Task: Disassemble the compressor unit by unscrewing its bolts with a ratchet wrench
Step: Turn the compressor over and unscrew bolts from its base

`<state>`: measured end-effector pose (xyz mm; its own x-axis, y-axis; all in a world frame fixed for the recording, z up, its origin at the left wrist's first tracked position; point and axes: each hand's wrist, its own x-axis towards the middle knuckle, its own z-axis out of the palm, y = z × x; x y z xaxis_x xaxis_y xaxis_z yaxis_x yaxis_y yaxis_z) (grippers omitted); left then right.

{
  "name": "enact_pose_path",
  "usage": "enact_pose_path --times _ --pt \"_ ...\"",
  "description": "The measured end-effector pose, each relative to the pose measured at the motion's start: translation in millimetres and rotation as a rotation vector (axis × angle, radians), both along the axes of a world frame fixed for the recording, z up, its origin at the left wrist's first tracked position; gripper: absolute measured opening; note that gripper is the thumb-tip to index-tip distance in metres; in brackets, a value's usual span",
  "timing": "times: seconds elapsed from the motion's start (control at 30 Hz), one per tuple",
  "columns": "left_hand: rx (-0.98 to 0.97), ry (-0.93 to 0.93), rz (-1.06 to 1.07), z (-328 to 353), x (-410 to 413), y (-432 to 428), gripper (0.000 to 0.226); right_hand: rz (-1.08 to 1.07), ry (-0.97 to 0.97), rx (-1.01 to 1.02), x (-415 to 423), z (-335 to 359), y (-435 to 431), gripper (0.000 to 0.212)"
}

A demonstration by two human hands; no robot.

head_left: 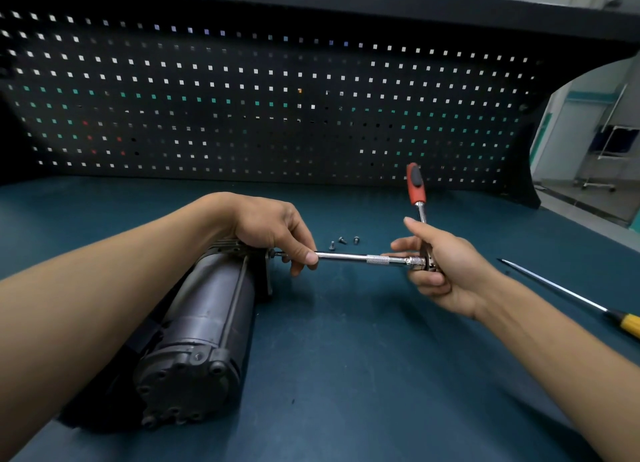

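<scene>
**Hands at both ends of the extension bar (360, 258)**

And the compressor unit (207, 323) lies on its side at the left of the teal bench (346, 375), round end cap facing us. The left hand (273, 229) rests over its far end, thumb and fingers pinching the extension bar right where it meets the housing. At the other end, the right hand (446, 271) is wrapped round the head of the ratchet wrench (416, 188), red handle standing up toward the pegboard (242, 98). Bar roughly level, just above the bench. Three loose bolts (343, 242) sit on the bench just behind it. Off to the right, a yellow-handled screwdriver (561, 288) lies well apart, tip pointing inward.
</scene>
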<state>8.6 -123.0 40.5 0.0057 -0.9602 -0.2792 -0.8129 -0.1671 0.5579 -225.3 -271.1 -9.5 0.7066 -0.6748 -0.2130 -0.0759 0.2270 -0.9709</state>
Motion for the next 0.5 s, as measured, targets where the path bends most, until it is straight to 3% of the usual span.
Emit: enact_pose_path --times 0.4,0.5 --pt "-0.012 0.009 -0.008 -1.7 3.4 -1.9 0.015 0.027 -0.015 0.194 -1.3 2.0 -1.0 0.039" --pt "-0.017 0.005 -0.007 -2.5 4.0 -2.6 0.016 0.019 -0.041 0.277 -0.7 -0.5 -4.3 0.030"
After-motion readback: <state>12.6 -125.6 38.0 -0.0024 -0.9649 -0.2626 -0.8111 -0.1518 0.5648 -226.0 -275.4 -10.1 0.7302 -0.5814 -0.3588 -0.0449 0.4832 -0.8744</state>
